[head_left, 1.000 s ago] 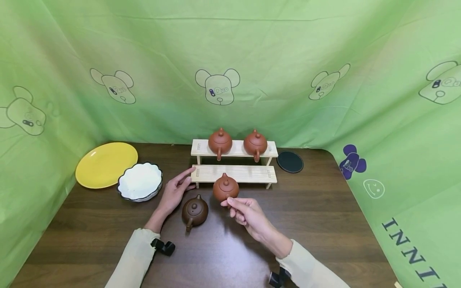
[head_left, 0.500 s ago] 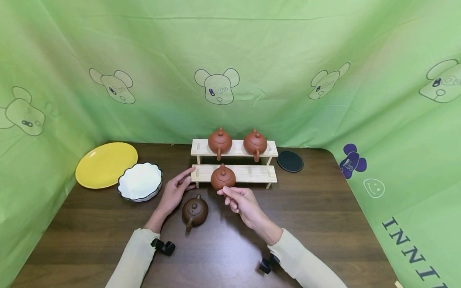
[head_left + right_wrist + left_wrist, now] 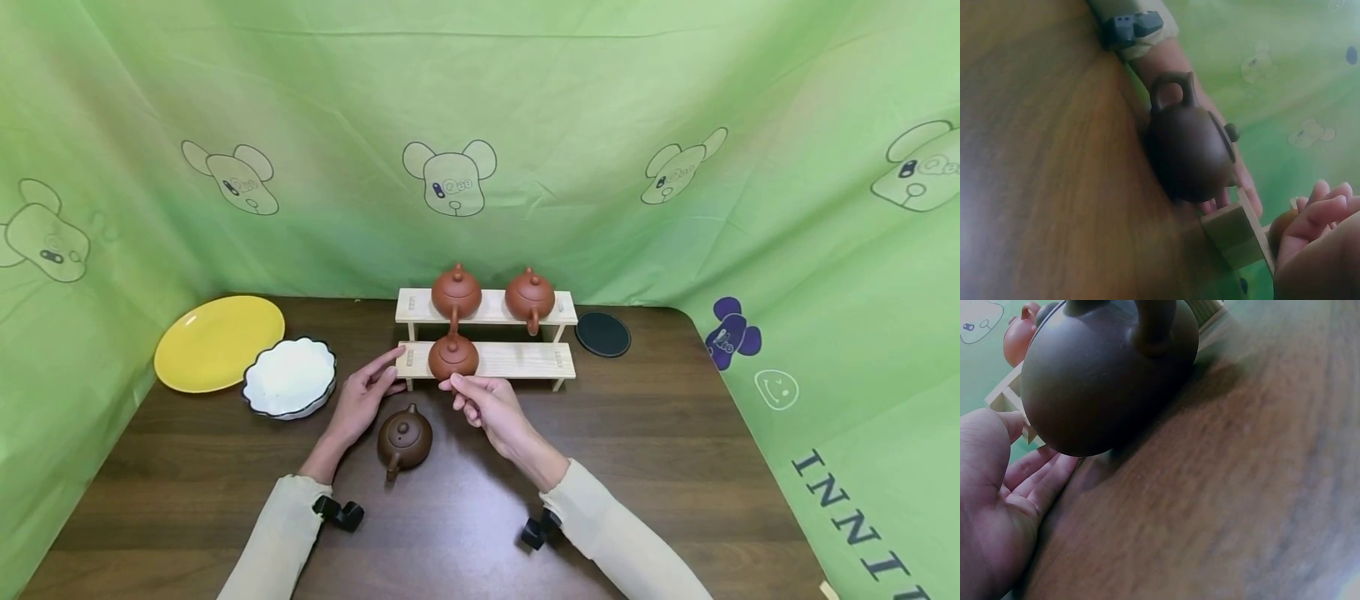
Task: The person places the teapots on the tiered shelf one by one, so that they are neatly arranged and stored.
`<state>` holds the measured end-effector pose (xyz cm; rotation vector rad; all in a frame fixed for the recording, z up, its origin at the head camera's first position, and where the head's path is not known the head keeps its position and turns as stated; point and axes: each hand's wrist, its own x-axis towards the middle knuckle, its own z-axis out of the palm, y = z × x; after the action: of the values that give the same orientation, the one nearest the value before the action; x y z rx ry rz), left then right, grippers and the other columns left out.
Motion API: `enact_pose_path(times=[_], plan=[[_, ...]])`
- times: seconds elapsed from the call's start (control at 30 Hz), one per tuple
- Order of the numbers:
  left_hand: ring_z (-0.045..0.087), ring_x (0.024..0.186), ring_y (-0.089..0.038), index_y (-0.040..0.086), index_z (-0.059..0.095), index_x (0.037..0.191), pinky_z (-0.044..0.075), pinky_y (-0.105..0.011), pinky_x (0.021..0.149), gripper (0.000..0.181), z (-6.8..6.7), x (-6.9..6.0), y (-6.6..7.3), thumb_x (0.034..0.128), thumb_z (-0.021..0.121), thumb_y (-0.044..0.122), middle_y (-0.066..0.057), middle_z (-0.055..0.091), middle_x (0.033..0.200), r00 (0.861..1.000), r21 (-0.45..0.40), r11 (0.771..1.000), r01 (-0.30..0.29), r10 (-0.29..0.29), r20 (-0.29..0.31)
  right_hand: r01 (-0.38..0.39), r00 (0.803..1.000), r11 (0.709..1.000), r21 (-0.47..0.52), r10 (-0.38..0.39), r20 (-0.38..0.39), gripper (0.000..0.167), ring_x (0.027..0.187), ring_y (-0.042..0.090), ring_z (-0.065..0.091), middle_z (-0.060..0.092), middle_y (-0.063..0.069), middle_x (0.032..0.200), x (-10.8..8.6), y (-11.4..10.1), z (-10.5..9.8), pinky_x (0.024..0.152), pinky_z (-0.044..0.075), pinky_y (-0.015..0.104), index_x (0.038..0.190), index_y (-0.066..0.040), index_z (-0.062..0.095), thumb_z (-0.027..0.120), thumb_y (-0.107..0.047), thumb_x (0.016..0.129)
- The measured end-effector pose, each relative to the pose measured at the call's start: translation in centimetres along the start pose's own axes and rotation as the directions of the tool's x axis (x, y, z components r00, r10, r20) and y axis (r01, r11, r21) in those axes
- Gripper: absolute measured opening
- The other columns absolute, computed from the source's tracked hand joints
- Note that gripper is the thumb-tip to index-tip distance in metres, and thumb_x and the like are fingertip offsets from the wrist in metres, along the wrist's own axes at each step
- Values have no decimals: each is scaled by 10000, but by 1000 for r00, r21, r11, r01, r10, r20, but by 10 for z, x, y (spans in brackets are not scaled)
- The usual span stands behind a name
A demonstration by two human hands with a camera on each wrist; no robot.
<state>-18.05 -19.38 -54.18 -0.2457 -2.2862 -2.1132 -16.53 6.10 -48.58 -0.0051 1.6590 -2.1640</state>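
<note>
My right hand point(image 3: 491, 412) pinches the handle of a reddish-brown clay teapot point(image 3: 453, 357) at the left part of the lower shelf. Whether its base touches the board is unclear. At the left end of the two-tier wooden stand point(image 3: 521, 360), my left hand point(image 3: 362, 406) holds the lower shelf between thumb and fingers. A dark brown teapot point(image 3: 405, 439) stands on the table just right of the left hand; it looms large in the left wrist view. Two more reddish teapots, one on the left point(image 3: 456, 293) and one on the right point(image 3: 530, 295), sit on the upper shelf.
Left of the stand are a yellow plate point(image 3: 217, 342) and a white scalloped bowl point(image 3: 290, 377) with a dark rim. A round black coaster point(image 3: 603, 334) lies right of the stand. Green printed cloth point(image 3: 450, 75) encloses the wooden table point(image 3: 660, 433).
My right hand has carried the reddish teapot away from me and slightly left, from in front of the lower shelf to over its left part. The left hand has stayed at the shelf end.
</note>
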Motion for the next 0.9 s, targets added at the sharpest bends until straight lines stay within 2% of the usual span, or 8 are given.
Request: enact_pose_path(times=[0.1, 0.3, 0.4, 0.5, 0.7, 0.9], plan=[[754, 1171, -116, 38, 581, 1609, 656, -301, 1024, 438, 0, 0, -1, 1185, 562, 147, -191, 560, 1635, 1000, 3, 1000, 10, -10, -5, 1, 1000, 1000, 5, -1, -5, 195, 548, 0, 444, 627, -56, 696, 3, 0, 3, 459, 304, 110, 1038, -81, 859, 708, -182, 1108], [741, 1218, -372, 51, 584, 1611, 659, -299, 1017, 440, 0, 1, -2, 1185, 566, 159, -197, 573, 1621, 1000, 15, 1000, 21, -21, -9, 20, 1000, 1000, 16, -20, -13, 208, 549, 3, 440, 622, -68, 709, 8, -1, 8, 459, 310, 110, 1017, -97, 852, 690, -179, 1118], [729, 1229, -416, 56, 585, 1612, 659, -298, 1018, 440, 0, 0, -2, 1186, 565, 164, -201, 573, 1619, 1000, 19, 1000, 23, -23, -7, 22, 1000, 999, 24, -22, -16, 219, 547, 3, 442, 625, -71, 705, 11, -2, 9, 461, 319, 109, 995, -105, 849, 687, -182, 1122], [745, 1216, -364, 55, 586, 1611, 658, -299, 1019, 439, 0, 0, -2, 1187, 565, 166, -205, 571, 1619, 1000, 20, 1000, 24, -24, -6, 20, 1000, 999, 29, -19, -23, 222, 541, 3, 441, 622, -74, 702, 14, -2, 10, 461, 317, 108, 978, -106, 847, 693, -184, 1119], [758, 1170, -148, 46, 587, 1607, 655, -299, 1026, 435, 0, 0, -2, 1187, 561, 153, -184, 567, 1630, 1000, 9, 1000, 24, -24, -9, 2, 1000, 999, 47, -1, -30, 205, 538, -1, 443, 625, -74, 701, 19, -4, 12, 458, 310, 108, 982, -108, 841, 695, -164, 1113], [761, 1164, -153, 50, 588, 1608, 656, -297, 1023, 436, -1, 0, -2, 1186, 564, 159, -180, 565, 1634, 1000, 10, 1000, 26, -26, -10, -11, 1000, 998, 60, 12, -17, 219, 542, -3, 451, 628, -69, 701, 22, -6, 12, 461, 316, 106, 978, -111, 840, 677, -145, 1120]])
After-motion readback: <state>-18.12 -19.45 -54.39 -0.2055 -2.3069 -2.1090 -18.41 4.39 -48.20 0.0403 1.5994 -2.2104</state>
